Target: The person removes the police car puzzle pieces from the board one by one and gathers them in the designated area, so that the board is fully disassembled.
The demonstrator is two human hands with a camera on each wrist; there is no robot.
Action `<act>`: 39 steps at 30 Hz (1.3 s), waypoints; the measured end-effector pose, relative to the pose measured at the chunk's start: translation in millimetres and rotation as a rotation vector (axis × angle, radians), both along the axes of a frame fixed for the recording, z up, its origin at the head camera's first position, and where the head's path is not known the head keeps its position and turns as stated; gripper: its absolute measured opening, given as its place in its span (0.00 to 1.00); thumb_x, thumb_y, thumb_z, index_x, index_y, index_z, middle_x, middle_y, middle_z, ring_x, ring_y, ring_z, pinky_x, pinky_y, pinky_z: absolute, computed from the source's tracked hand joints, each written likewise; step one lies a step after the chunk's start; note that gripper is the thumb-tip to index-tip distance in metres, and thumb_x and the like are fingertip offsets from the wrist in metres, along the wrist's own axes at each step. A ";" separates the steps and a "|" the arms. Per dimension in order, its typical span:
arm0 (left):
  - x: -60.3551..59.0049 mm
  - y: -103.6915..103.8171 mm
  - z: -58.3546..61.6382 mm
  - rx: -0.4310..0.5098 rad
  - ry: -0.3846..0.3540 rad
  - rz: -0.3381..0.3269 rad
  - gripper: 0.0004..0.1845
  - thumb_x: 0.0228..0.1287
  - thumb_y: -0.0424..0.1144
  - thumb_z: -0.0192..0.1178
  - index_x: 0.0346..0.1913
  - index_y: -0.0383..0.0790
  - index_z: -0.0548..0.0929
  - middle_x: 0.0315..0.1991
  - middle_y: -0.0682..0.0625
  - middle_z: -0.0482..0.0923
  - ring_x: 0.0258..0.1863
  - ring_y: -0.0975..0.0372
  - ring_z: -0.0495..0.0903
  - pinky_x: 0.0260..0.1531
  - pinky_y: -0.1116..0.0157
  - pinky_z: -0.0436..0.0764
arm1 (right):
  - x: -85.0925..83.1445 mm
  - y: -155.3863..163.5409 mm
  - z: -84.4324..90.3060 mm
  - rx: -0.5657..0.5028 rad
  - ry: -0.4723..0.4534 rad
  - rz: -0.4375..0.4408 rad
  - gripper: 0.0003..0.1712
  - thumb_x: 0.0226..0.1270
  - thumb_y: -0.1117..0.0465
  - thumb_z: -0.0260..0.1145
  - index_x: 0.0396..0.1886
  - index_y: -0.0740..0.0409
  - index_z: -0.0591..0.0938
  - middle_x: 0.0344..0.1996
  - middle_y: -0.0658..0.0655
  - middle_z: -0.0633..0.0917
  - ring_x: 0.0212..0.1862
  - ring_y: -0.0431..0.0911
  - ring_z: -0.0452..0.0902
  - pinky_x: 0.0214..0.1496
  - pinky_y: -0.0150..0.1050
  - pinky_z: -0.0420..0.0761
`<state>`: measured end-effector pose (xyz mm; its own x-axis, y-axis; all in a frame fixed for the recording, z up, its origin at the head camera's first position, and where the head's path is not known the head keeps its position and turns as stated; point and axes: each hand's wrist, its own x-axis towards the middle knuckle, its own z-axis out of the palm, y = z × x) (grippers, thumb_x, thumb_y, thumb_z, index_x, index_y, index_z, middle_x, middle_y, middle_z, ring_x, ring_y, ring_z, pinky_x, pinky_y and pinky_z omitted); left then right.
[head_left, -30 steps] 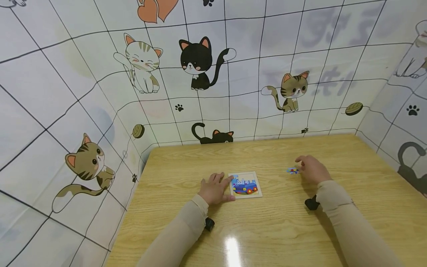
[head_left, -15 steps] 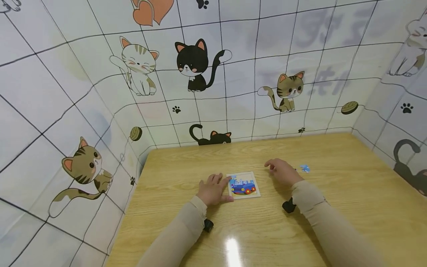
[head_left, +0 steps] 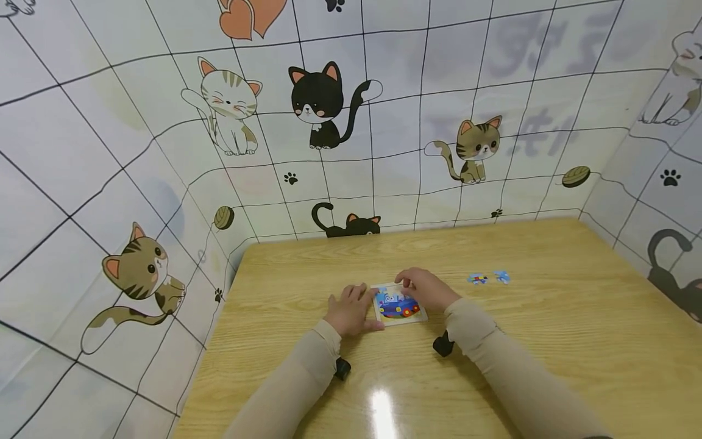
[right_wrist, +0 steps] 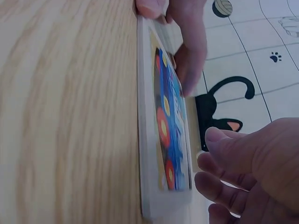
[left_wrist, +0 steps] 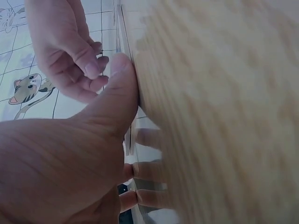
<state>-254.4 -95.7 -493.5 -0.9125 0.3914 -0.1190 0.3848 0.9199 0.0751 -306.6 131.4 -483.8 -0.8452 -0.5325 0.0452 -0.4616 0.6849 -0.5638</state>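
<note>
A small square jigsaw puzzle (head_left: 399,308) with a blue cartoon vehicle and red wheels lies on the table in a pale frame. Its upper strip shows the bare board beside the filled picture. My left hand (head_left: 348,311) lies at the left edge, fingers spread, with the thumb by the near corner and the index finger by the upper left. Over the upper right of the puzzle is my right hand (head_left: 430,289), fingers bent and pointing down. In the right wrist view the right thumb (right_wrist: 229,149) and fingers hover beside the picture; I cannot tell whether a piece is between them.
Two loose puzzle pieces, one multicoloured (head_left: 478,278) and one light blue (head_left: 501,277), lie to the right of the puzzle. The wooden table (head_left: 307,262) meets a cat-printed wall covering (head_left: 400,183) at its back and sides.
My right hand has moved left from beside the loose pieces to above the puzzle's upper right, uncovering both pieces. The left hand has stayed at the puzzle's left edge.
</note>
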 end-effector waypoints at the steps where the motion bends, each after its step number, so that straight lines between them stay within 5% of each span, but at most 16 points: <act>1: -0.9 0.0 -1.0 -0.009 0.000 0.006 0.48 0.56 0.74 0.51 0.75 0.56 0.56 0.74 0.49 0.55 0.72 0.51 0.56 0.57 0.34 0.64 | 0.0 -3.9 -0.3 0.009 0.001 0.007 0.14 0.68 0.65 0.63 0.53 0.60 0.80 0.34 0.51 0.79 0.36 0.43 0.73 0.43 0.40 0.77; 8: -3.6 0.8 -2.8 -0.039 -0.020 0.046 0.53 0.54 0.77 0.48 0.77 0.51 0.50 0.75 0.52 0.53 0.73 0.54 0.54 0.59 0.36 0.64 | 1.6 -23.9 -2.3 0.037 -0.002 0.015 0.16 0.68 0.64 0.64 0.54 0.61 0.80 0.36 0.51 0.81 0.37 0.42 0.75 0.44 0.41 0.79; 26: 2.3 1.8 4.5 -0.061 -0.025 0.045 0.50 0.56 0.76 0.47 0.76 0.52 0.54 0.76 0.52 0.52 0.74 0.54 0.53 0.60 0.37 0.64 | -8.3 -36.6 -7.4 0.119 0.016 0.002 0.09 0.63 0.66 0.68 0.40 0.58 0.79 0.37 0.51 0.79 0.36 0.43 0.73 0.45 0.42 0.78; 39: 3.6 3.5 8.4 -0.072 -0.020 0.044 0.49 0.57 0.75 0.47 0.76 0.52 0.54 0.75 0.52 0.53 0.73 0.55 0.53 0.59 0.38 0.66 | 0.8 -43.2 -0.7 0.233 0.056 -0.019 0.04 0.65 0.64 0.67 0.33 0.55 0.79 0.32 0.51 0.74 0.31 0.44 0.70 0.39 0.40 0.76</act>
<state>-250.8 -92.2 -485.2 -0.9258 0.3406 -0.1641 0.3428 0.9393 0.0153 -305.8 88.2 -484.5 -0.8549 -0.5179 -0.0302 -0.4734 0.8026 -0.3630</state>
